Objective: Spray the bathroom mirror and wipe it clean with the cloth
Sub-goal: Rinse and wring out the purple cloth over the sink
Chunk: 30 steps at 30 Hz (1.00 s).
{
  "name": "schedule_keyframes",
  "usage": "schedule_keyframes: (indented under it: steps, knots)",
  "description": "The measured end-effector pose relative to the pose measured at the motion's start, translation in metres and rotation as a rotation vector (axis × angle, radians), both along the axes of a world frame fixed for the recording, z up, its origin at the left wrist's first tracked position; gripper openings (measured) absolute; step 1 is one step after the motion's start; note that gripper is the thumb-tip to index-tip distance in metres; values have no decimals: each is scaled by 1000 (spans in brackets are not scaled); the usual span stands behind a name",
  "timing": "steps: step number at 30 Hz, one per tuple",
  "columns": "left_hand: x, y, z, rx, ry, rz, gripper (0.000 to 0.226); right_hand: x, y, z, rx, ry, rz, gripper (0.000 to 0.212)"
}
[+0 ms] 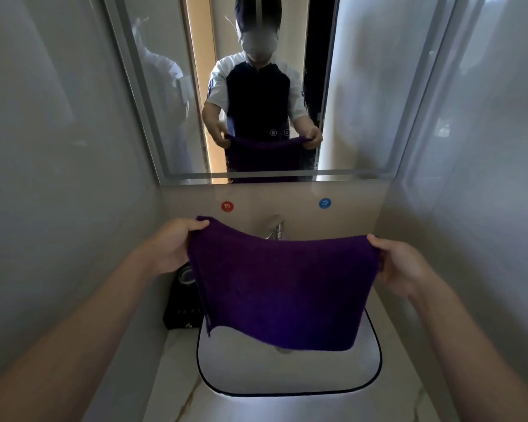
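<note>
The mirror (363, 86) fills the wall above the sink (287, 376), your landmark here. Over that sink you hold the purple cloth (281, 287) spread flat, well below the glass. Your left hand (173, 245) pinches its top left corner, your right hand (401, 266) clamps the top right. No spray bottle shows. The tap (276, 231) peeks out behind the cloth. I'd fold it into a firm pad before wiping, so it won't drag.

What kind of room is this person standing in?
Most likely a small bathroom: a wall mirror hangs above a white sink with a tap, under red and blue hot and cold stickers.
</note>
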State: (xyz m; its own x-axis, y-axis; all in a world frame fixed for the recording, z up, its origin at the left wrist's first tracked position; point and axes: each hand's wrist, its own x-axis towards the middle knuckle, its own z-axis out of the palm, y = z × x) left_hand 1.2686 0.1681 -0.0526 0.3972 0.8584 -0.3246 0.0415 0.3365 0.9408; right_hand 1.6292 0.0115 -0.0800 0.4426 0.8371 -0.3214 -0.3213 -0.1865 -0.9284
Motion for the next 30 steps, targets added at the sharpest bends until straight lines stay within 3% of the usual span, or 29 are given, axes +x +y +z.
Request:
schedule_keyframes:
  steps: [4, 11, 18, 21, 25, 28, 30]
  knots:
    - [18, -18, 14, 53, 14, -8, 21, -19, -3, 20, 23, -92, 51, 15]
    - [71, -70, 32, 338, 132, -196, 24, -104, 10, 56, 72, -236, 232, 22]
    - [82, -85, 29, 497, 125, -206, 20, -119, 14, 54, 137, -171, 232, 17]
    - [82, -87, 24, 650, 217, -173, 35, -119, 13, 54, 188, -28, 262, 28]
    - [86, -81, 24, 733, 235, -6, 18, -119, 12, 48, 245, 33, 353, 43]
    - [80, -75, 29, 642, 74, -42, 25, -109, 13, 43, 260, -36, 255, 37]
    - [75, -72, 32, 637, 44, -78, 22, -100, 13, 35, 250, -260, 164, 31]
